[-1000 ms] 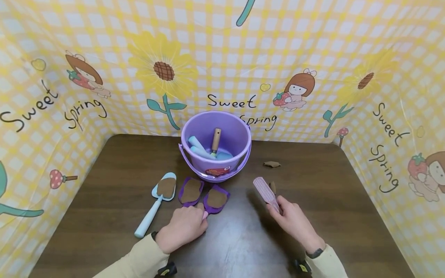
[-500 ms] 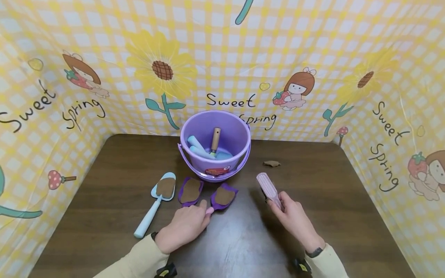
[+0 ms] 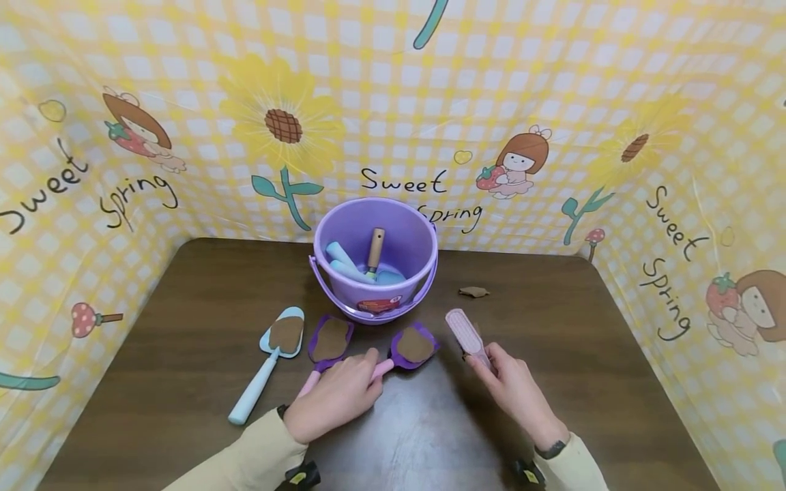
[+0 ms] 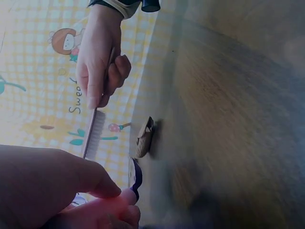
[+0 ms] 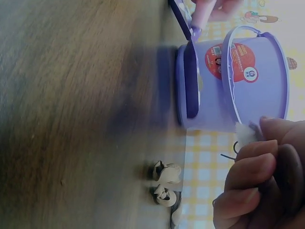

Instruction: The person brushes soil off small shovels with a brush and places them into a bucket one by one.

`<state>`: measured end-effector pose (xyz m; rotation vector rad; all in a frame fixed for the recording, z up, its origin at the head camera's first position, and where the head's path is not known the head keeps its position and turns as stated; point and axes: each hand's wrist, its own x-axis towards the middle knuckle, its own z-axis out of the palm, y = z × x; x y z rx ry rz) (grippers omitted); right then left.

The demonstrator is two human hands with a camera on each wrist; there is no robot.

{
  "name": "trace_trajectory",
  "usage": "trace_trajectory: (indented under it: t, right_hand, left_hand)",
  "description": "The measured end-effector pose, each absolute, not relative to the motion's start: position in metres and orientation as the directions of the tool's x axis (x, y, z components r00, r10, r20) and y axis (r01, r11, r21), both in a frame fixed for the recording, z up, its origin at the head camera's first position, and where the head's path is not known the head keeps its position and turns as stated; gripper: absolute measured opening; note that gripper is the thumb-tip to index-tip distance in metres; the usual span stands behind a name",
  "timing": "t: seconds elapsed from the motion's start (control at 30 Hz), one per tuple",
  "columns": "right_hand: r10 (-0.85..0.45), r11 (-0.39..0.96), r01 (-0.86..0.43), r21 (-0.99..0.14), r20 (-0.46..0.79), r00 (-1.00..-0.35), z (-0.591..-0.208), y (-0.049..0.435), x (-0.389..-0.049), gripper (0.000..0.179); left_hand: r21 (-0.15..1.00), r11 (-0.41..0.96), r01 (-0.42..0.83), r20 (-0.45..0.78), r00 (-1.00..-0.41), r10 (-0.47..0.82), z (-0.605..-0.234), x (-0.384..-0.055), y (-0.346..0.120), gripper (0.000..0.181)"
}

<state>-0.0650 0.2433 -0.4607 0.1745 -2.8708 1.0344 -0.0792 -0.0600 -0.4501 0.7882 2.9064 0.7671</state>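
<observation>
My left hand grips the pink handle of a small purple toy shovel, whose blade bears a brown patch. Under and beside that hand lies a second purple shovel, also with a brown patch. Farther left rests a light blue shovel with a brown patch on its blade. In my right hand is a pale pink brush, held over the table; its bristles face down in the left wrist view. Curled dry leaves lie on the table below, partly hidden by the brush in the head view.
A purple bucket with its handle lowered stands at the back middle. Inside are light blue handles and a tool with a wooden handle. One dry leaf lies right of the bucket. Patterned cloth surrounds the brown table.
The left hand has swung its purple shovel to the right, away from the second one, whose pink handle now shows. The right hand's brush has shifted only slightly.
</observation>
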Motion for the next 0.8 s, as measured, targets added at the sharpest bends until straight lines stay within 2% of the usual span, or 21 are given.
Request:
trace_trajectory:
  t: [0.27, 0.53, 0.8]
  right_hand:
    - [-0.086, 0.767, -0.122, -0.630, 0.089, -0.992, -0.457, 0.239, -0.064, 0.019]
    - [-0.160, 0.780, -0.171, -0.602, 0.073, -0.984, -0.458, 0.233, -0.067, 0.016]
    - [-0.245, 0.758, -0.259, -0.598, 0.107, -0.964, -0.457, 0.222, -0.069, 0.015]
  left_hand:
    - [0.504, 0.710, 0.491, 0.162, -0.862, 0.481, -0.444, -0.091, -0.047, 0.020]
    - [0.480, 0.724, 0.496, 0.211, -0.866, 0.453, -0.440, -0.098, -0.036, 0.021]
    - [0.467, 0.694, 0.548, 0.288, -0.836, 0.467, -0.439, -0.101, -0.030, 0.026]
